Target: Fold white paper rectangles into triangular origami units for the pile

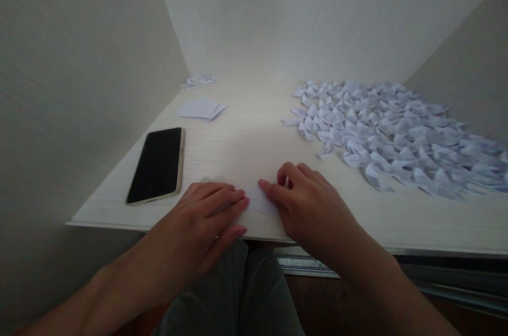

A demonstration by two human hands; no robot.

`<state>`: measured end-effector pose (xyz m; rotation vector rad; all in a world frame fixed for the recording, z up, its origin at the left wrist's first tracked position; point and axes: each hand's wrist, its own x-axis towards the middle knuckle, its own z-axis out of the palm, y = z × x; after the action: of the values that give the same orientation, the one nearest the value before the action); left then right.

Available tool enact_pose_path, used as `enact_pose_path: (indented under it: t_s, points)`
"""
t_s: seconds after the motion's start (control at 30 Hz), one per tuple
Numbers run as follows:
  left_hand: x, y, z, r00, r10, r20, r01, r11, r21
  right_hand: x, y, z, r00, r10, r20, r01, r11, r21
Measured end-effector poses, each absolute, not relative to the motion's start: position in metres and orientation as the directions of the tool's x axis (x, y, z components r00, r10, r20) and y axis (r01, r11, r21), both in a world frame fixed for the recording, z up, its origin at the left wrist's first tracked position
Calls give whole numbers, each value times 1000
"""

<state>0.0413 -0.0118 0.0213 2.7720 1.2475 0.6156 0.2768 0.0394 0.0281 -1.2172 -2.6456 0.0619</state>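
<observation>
A small piece of white paper point(262, 203) lies flat near the table's front edge, between my two hands. My right hand point(304, 196) has its fingers bent and closed on the paper, the index fingertip pressing its upper part; the thumb is mostly hidden. My left hand point(214, 209) rests at the paper's left side with fingers stretched out, the fingertips at its edge and the thumb lower down near the table edge. Part of the paper is covered by the right hand.
A black-screened phone point(156, 165) lies left of my left hand. Behind it are a stack of white paper sheets point(200, 108) and a small heap of white paper bits point(200, 80). Many folded paper pieces point(377, 129) spread over the right side. Walls enclose the table point(238, 140).
</observation>
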Motion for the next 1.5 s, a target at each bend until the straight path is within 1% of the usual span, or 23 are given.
enact_pose_path:
  t_s: [0.13, 0.17, 0.23, 0.33, 0.37, 0.43, 0.53, 0.6, 0.67, 0.77, 0.87, 1.07, 1.2, 1.27, 1.33, 1.43, 1.5]
  points:
    - [29, -20, 25, 618, 695, 368, 704, -697, 133, 278, 39, 28, -625, 754, 200, 746, 653, -131]
    - [29, -17, 26, 621, 697, 360, 701, -698, 143, 278, 39, 27, -624, 753, 210, 743, 654, -140]
    - [34, -5, 27, 611, 688, 393, 684, -708, 176, 279, 39, 27, -607, 763, 222, 747, 643, -170]
    - [46, 17, 23, 650, 621, 437, 609, -770, 190, 279, 39, 26, -586, 777, 231, 748, 628, -213]
    - [49, 23, 21, 670, 600, 438, 579, -791, 198, 278, 40, 26, -572, 787, 231, 753, 616, -233]
    - [54, 31, 14, 664, 624, 413, 582, -777, 240, 277, 41, 26, -539, 814, 219, 760, 581, -291]
    - [55, 34, 8, 658, 634, 406, 592, -769, 241, 274, 44, 28, -434, 878, 200, 791, 478, -383]
    - [55, 33, 7, 666, 619, 417, 581, -781, 231, 271, 48, 35, -378, 917, 129, 833, 398, -385]
    - [55, 32, 8, 679, 595, 431, 563, -798, 215, 266, 54, 45, -360, 933, 5, 874, 339, -347]
    - [55, 32, 10, 699, 566, 438, 547, -817, 183, 257, 68, 60, -354, 927, -123, 904, 305, -298]
    - [56, 33, 10, 696, 573, 433, 558, -811, 177, 248, 82, 69, -355, 904, -238, 922, 295, -252]
    - [56, 34, 8, 692, 593, 412, 574, -798, 183, 235, 91, 77, -318, 885, -339, 944, 261, -203]
    - [56, 33, 8, 689, 596, 412, 581, -794, 179, 230, 91, 83, -283, 883, -375, 954, 218, -206]
    - [56, 33, 8, 691, 590, 417, 577, -798, 174, 231, 89, 83, -267, 897, -352, 954, 195, -227]
    - [56, 33, 8, 694, 584, 420, 573, -802, 169, 235, 83, 79, -255, 927, -276, 948, 184, -261]
    - [55, 34, 7, 697, 579, 423, 569, -806, 165, 245, 64, 66, -236, 968, -80, 923, 198, -329]
    - [55, 34, 6, 692, 575, 436, 567, -807, 163, 251, 48, 55, -231, 971, 56, 896, 235, -376]
